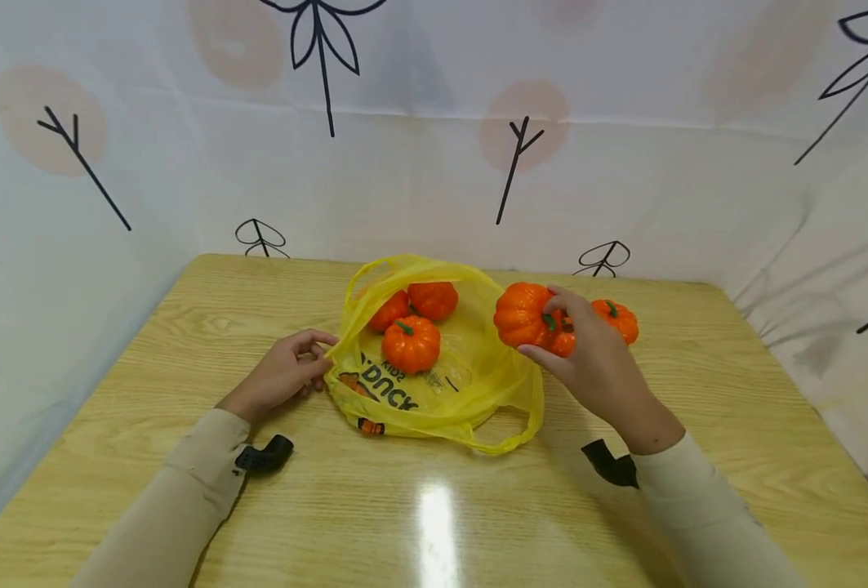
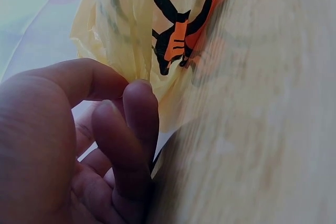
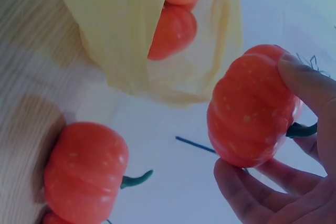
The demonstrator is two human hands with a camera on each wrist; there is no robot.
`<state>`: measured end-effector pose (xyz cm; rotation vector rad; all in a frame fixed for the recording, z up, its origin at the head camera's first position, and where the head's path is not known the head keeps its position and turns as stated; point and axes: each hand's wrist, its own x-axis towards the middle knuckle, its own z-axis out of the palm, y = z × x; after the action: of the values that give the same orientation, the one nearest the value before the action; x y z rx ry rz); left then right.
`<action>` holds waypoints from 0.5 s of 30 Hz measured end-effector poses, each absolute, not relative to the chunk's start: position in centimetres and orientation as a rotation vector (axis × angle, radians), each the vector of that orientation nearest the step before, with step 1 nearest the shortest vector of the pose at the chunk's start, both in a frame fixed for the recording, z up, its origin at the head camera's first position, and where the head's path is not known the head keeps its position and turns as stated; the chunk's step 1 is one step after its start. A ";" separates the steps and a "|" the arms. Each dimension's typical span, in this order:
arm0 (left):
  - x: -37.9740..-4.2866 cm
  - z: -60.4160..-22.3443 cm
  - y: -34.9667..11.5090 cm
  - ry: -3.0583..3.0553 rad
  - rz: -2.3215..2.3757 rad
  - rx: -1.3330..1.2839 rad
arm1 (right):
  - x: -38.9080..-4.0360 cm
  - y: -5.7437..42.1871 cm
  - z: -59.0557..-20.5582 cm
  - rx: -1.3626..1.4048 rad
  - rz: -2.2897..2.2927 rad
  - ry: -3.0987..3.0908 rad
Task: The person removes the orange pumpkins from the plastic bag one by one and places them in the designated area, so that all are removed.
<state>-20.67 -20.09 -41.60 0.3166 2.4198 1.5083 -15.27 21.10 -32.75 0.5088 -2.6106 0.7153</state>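
A yellow plastic bag lies on the table with its mouth wide apart, black lettering on it. My left hand pinches its left edge between thumb and fingertip, as the left wrist view shows closely. Inside are three orange toy pumpkins: a front one, a left one and a back one. My right hand grips another orange pumpkin by its sides, raised beside the bag's right rim. Its green stem points toward the palm.
On the table to the right stands an orange pumpkin; another pumpkin is partly hidden behind the held one. The wooden table meets a white patterned cloth at the back. A bag handle droops toward the front.
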 end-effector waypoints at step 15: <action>-20.8 -41.6 -20.1 2.369 1.553 0.288 | -16.4 23.3 -32.6 0.404 0.739 -2.567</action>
<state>-20.78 -20.08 -41.65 0.2878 2.3694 1.5530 -16.40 23.32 -32.62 0.4045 -2.5671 0.7390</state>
